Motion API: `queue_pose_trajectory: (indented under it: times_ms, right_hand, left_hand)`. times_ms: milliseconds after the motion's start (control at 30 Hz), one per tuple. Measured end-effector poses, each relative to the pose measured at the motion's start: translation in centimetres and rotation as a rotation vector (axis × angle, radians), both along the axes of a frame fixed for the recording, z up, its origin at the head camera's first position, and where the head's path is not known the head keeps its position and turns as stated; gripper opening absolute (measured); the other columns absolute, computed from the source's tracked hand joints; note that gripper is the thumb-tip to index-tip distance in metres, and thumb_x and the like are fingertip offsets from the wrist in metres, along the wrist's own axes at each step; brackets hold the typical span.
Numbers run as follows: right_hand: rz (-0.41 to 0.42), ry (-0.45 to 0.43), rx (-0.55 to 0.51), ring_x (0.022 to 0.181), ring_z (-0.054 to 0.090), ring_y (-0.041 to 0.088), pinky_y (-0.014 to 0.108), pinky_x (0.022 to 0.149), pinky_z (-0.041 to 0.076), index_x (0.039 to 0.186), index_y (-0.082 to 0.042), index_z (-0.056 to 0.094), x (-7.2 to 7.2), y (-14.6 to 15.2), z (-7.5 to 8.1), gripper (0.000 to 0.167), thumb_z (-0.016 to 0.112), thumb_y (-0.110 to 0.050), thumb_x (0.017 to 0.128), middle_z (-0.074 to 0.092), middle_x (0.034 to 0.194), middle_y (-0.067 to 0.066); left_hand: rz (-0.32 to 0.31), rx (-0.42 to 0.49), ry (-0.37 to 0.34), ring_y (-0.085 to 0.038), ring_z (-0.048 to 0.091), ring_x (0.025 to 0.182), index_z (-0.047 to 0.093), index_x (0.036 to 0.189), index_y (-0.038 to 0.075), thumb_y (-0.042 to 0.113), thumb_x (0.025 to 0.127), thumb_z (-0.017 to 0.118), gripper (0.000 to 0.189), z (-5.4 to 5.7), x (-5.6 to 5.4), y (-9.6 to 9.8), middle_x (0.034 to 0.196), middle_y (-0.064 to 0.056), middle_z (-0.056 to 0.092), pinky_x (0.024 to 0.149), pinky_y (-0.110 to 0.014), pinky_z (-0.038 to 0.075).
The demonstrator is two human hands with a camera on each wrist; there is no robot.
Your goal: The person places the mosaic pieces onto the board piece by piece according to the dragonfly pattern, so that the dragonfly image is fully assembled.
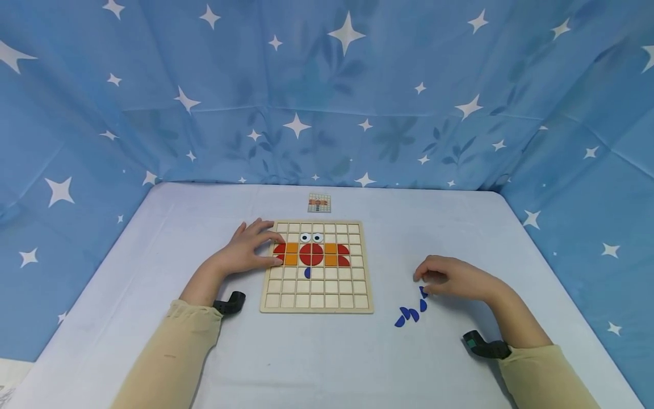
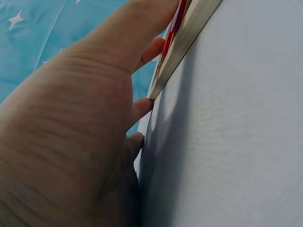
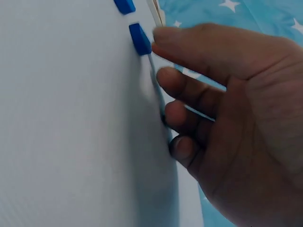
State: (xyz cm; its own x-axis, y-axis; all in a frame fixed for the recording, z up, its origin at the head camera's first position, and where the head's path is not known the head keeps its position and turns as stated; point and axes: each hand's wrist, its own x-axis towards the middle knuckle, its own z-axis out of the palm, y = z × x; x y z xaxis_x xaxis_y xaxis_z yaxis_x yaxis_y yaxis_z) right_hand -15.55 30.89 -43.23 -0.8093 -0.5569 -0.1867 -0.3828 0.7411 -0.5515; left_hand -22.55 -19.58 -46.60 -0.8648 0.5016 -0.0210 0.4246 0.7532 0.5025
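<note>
My left hand (image 1: 247, 250) rests at the left edge of a wooden grid board (image 1: 317, 311), thumb and fingertips touching its rim and red pieces. On the board, red quarter-round pieces (image 1: 310, 254), orange squares (image 1: 330, 254) and two eye pieces (image 1: 318, 237) form a figure. Below the red circle sits one blue quarter-round piece (image 1: 307, 273). Over the table on the right, my right hand (image 1: 457, 277) has loosely bent fingers with nothing between them. Its thumb tip is beside a loose blue piece (image 3: 140, 39); whether they touch I cannot tell.
Several more blue pieces (image 1: 414, 315) lie scattered between the board and my right hand. Behind the board lies a small pattern card (image 1: 319, 203). A blue starry curtain (image 1: 306, 113) surrounds the white table (image 1: 327, 363).
</note>
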Motion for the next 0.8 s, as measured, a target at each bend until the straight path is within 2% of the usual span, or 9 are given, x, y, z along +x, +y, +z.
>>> queue_pose_trajectory:
  times_ms: [167,367,600,800]
  right_hand:
    - [0.039,-0.052,-0.011,0.092,0.052,0.008,0.022,0.080,0.049,0.106,-0.030,0.064,-0.05,0.44,-0.19,0.021,0.074,-0.022,0.089,0.059,0.100,-0.010]
    - [0.042,-0.028,-0.020,0.089,0.052,0.008,0.022,0.076,0.047,0.104,-0.030,0.063,-0.13,0.45,-0.56,0.015,0.071,-0.024,0.092,0.059,0.097,-0.010]
    - [0.085,-0.021,-0.015,0.093,0.051,0.008,0.023,0.081,0.049,0.106,-0.030,0.063,-0.15,0.59,-0.45,0.024,0.077,-0.027,0.087,0.058,0.099,-0.011]
    - [0.079,-0.007,-0.025,0.090,0.051,0.007,0.022,0.078,0.047,0.104,-0.030,0.063,-0.24,0.65,-0.74,0.019,0.075,-0.027,0.089,0.057,0.096,-0.011]
  left_hand:
    - [0.001,-0.004,-0.004,-0.040,0.011,0.153,0.061,0.123,0.037,0.054,0.083,0.074,0.046,0.01,-0.09,0.08,0.160,-0.010,0.030,0.122,-0.061,-0.004]
    - [-0.001,-0.008,-0.020,-0.040,0.010,0.153,0.060,0.124,0.037,0.053,0.084,0.074,0.046,0.26,0.01,0.16,0.160,-0.011,0.030,0.122,-0.060,-0.004]
    - [0.003,-0.005,-0.019,-0.039,0.009,0.153,0.060,0.124,0.037,0.053,0.084,0.074,0.046,0.33,0.09,0.17,0.160,-0.010,0.030,0.122,-0.060,-0.004]
    - [0.002,-0.007,-0.017,-0.040,0.010,0.153,0.060,0.124,0.037,0.051,0.083,0.075,0.046,0.17,-0.01,0.11,0.160,-0.011,0.030,0.122,-0.060,-0.004]
